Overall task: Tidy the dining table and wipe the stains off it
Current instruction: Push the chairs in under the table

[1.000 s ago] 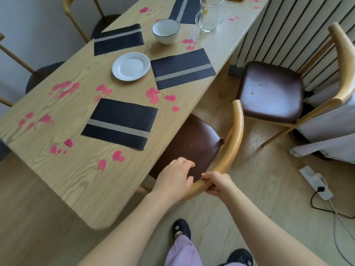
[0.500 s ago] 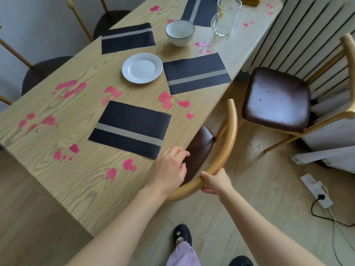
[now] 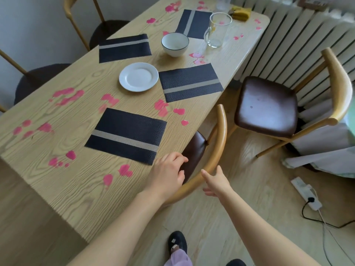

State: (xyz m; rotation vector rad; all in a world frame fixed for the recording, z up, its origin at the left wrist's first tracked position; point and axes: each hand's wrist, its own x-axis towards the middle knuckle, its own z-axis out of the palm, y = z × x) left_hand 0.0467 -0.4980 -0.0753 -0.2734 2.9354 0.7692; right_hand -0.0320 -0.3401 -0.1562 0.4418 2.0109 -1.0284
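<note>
Dining table (image 3: 76,191), light wood, runs from lower left to upper right of the frame. Pink stains (image 3: 125,170) are scattered across it: a cluster near the lower edge, more at far left, mid-table and toward the far end.

There are four dark mats, each with a pale stripe. The nearest placemat (image 3: 126,135) lies at centre frame, the second placemat (image 3: 190,82) to its upper right, the third placemat (image 3: 124,47) at upper left and the fourth placemat (image 3: 194,23) at top. A white plate (image 3: 138,77) sits between the second and third. A white bowl (image 3: 175,44) stands beyond the plate, with a glass mug (image 3: 217,30) to the bowl's right. A yellow object (image 3: 241,14) at the far corner is too blurred to identify.

A chair (image 3: 219,143) with a curved wooden back is tucked against the table's right edge, its seat mostly under the top.

- **Left hand** (image 3: 169,173): over the back rail at the table edge, just below the nearest mat's corner. Fingers loosely curled and close together, nothing visibly held. Cannot tell whether the palm touches the rail.
- **Right hand** (image 3: 217,181): just outside the rail, fingers straight and spread, one fingertip at the wood. Contact uncertain.

A second chair (image 3: 267,106) stands apart at right, before a radiator (image 3: 299,35). A power strip (image 3: 305,192) lies on the floor at lower right.
</note>
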